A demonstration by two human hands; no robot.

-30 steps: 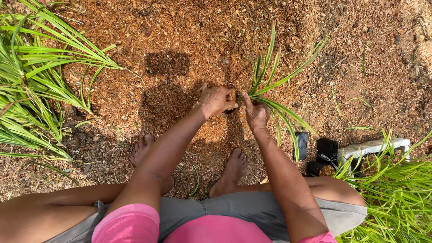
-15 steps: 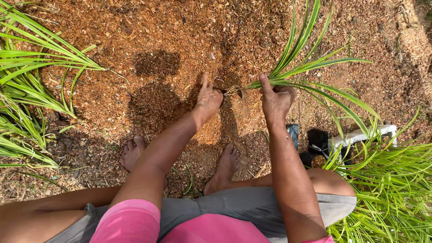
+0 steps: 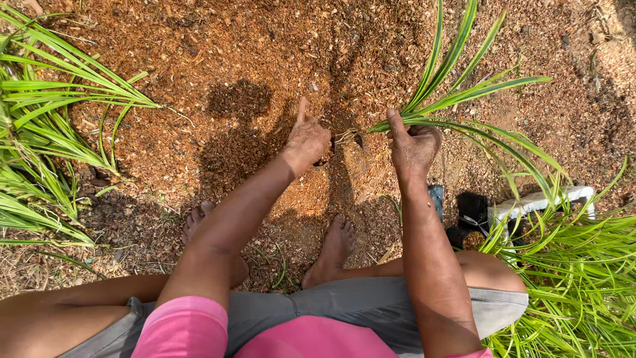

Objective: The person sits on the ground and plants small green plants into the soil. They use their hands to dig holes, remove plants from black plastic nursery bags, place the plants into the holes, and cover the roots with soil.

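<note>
A small plant (image 3: 457,99) with long narrow green leaves lies tilted over brown mulch soil (image 3: 278,53), its roots pointing left toward a small hole in the ground. My right hand (image 3: 412,146) grips the plant at its base, leaves fanning up and to the right. My left hand (image 3: 308,140) presses into the soil at the hole's left side, fingers curled, index finger stretched upward. The roots hang between both hands. My two bare feet (image 3: 331,248) rest on the ground just below.
A clump of long-leaved green plants (image 3: 46,132) fills the left edge. More of the same leaves (image 3: 583,265) crowd the lower right, beside a white tray (image 3: 536,202) and small black pots (image 3: 472,209). A dark damp patch (image 3: 238,99) marks the soil.
The plant has been lifted and swung to the right in my right hand. My hands have moved apart, and my left hand now digs at the hole.
</note>
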